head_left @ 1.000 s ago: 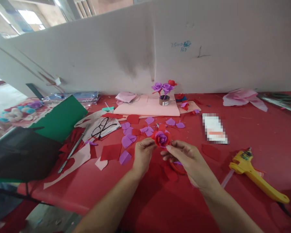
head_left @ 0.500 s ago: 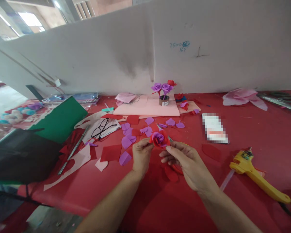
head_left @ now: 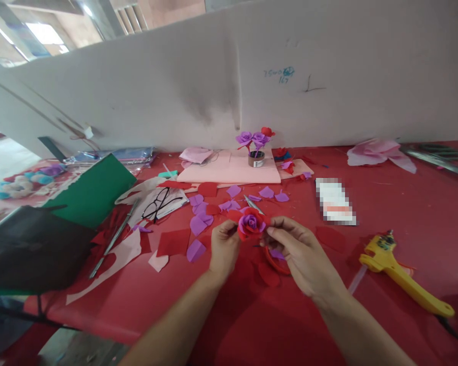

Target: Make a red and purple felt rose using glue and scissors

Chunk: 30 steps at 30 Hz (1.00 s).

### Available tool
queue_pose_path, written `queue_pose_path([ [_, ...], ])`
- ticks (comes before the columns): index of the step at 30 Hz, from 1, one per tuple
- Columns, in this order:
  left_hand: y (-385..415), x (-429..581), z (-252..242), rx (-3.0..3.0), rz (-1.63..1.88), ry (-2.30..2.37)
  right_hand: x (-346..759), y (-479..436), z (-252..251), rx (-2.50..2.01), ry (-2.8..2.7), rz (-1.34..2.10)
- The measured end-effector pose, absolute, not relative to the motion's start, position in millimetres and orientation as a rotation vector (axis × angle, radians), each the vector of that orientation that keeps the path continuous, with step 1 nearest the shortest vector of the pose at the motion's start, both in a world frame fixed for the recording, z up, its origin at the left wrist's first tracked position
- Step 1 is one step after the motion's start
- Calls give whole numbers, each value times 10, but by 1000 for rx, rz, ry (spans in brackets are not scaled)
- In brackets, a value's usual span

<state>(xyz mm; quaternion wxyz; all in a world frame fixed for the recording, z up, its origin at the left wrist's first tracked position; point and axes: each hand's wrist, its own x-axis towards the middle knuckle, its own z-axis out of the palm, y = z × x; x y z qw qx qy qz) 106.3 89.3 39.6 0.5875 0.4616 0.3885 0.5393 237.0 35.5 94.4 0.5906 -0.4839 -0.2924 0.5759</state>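
Note:
A crafted flower [head_left: 251, 222] with a purple centre and red outer petals is held up over the table. My left hand [head_left: 225, 246] pinches its left edge, and my right hand [head_left: 295, 249] grips the right edge between thumb and fingers. Behind the flower lie scissors [head_left: 253, 204], their handles partly hidden by my right hand. Loose purple petals [head_left: 201, 223] are scattered to the left and behind. Below the hands rests a red petal [head_left: 269, 274]. A yellow glue gun [head_left: 400, 272] with a clear glue stick lies to the right.
At the back, a small brown pot [head_left: 256, 158] of purple and red flowers stands on a pink sheet [head_left: 213, 173]. Black glasses [head_left: 161, 204] lie left of centre, near a green board [head_left: 95, 190]. A pixelated phone-like object [head_left: 336, 202] sits at right.
The flower has turned slightly, its centre facing me more. Both hands stay on it, the right fingers closing in nearer. More of the scissors shows behind it.

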Motion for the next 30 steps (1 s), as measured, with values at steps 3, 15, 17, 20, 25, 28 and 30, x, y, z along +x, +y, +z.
queue_pose_path([
  [3,871,1073,415,1132,1213,894,2391,365,929,-1119,-667,1322],
  [15,882,1085,396,1110,1168,754,2423,386,949,-972,-504,1474],
  [17,882,1090,395,1100,1163,765,2422,399,952,-955,-477,1492],
  [20,882,1097,384,1091,1159,802,2421,401,939,-971,-485,1442],
  [25,884,1097,369,1070,1233,844,2401,351,938,-1086,-645,1362],
  [28,885,1083,368,1072,1241,850,2372,329,945,-1169,-787,1336],
  [30,885,1072,371,1084,1212,841,2356,326,942,-1193,-811,1310],
])
